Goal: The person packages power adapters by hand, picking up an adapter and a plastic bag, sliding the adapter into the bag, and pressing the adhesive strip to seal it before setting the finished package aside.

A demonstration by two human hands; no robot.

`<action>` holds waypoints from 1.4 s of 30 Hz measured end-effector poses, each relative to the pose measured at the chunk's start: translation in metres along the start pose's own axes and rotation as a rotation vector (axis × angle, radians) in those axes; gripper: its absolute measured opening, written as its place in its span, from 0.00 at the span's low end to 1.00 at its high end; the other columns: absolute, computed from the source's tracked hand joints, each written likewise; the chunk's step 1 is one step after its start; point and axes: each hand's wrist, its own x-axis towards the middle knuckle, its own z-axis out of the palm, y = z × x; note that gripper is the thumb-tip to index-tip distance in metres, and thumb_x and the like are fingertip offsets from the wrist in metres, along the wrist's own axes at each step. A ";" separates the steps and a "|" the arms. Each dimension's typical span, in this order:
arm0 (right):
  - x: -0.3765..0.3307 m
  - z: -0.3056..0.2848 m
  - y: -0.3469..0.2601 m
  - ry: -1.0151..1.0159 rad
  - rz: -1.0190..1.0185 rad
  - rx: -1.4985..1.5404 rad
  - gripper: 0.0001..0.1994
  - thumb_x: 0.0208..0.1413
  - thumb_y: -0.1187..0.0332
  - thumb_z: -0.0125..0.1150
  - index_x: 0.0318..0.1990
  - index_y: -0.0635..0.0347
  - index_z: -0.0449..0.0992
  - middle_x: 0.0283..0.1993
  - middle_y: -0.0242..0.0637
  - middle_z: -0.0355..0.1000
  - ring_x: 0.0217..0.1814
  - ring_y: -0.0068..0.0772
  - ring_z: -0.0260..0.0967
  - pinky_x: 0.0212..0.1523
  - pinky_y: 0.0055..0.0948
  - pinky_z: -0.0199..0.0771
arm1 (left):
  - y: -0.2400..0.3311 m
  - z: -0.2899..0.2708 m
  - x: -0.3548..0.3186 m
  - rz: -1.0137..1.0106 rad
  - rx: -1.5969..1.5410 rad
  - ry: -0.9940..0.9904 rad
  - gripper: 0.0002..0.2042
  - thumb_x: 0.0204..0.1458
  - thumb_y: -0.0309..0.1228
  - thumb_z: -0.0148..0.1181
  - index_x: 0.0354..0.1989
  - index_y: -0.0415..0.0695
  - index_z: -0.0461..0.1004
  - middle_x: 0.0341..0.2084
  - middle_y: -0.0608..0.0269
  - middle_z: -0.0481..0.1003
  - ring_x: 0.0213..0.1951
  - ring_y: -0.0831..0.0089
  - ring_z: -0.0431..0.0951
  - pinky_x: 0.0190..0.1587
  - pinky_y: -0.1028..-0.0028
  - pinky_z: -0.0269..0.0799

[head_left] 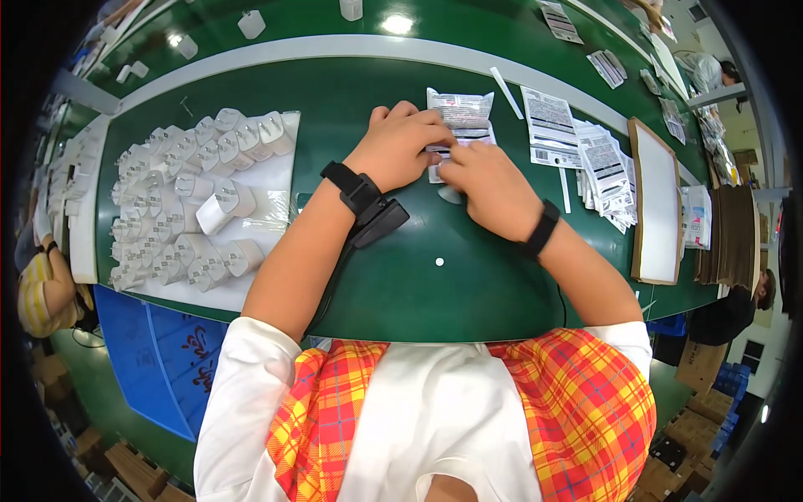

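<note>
A printed clear-and-white plastic pouch (462,107) lies on the green table in front of me, its far end showing beyond my fingers. My left hand (400,144) comes over it from the left with bent fingers closed on its near part. From the right, my right hand (492,184) has its thumb and fingers pinched together at the same part. The fingertips of both hands nearly meet there and hide that edge of the pouch. What the pouch holds cannot be made out.
White plug chargers (180,197) crowd a white board at left. Right of the pouch lie printed leaflets (604,167), a shallow white-lined cardboard tray (655,201) and stacked brown cardboard (726,238). A small white disc (440,262) lies nearer me. Beyond runs a green conveyor belt (309,23) carrying scattered items.
</note>
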 end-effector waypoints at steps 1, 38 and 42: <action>-0.013 -0.015 0.000 -0.064 0.051 0.040 0.11 0.42 0.84 0.53 0.34 0.60 0.71 0.35 0.42 0.65 0.41 0.48 0.64 0.41 0.41 0.66 | -0.001 0.002 0.001 0.016 -0.026 -0.011 0.13 0.47 0.28 0.64 0.43 0.52 0.78 0.43 0.77 0.75 0.48 0.66 0.68 0.54 0.64 0.53; -0.032 -0.052 0.118 -0.201 0.579 -0.127 0.23 0.44 0.67 0.70 0.48 0.63 0.72 0.49 0.49 0.71 0.50 0.52 0.69 0.53 0.38 0.69 | -0.005 -0.001 -0.007 -0.212 0.218 0.204 0.21 0.53 0.37 0.59 0.57 0.52 0.71 0.55 0.61 0.67 0.54 0.57 0.64 0.58 0.56 0.55; -0.001 -0.031 0.074 -0.100 0.332 0.093 0.21 0.43 0.72 0.69 0.46 0.63 0.73 0.43 0.46 0.71 0.49 0.50 0.68 0.52 0.38 0.69 | -0.006 -0.004 0.004 -0.055 0.089 0.232 0.19 0.57 0.30 0.52 0.58 0.52 0.70 0.57 0.62 0.68 0.58 0.61 0.65 0.62 0.54 0.52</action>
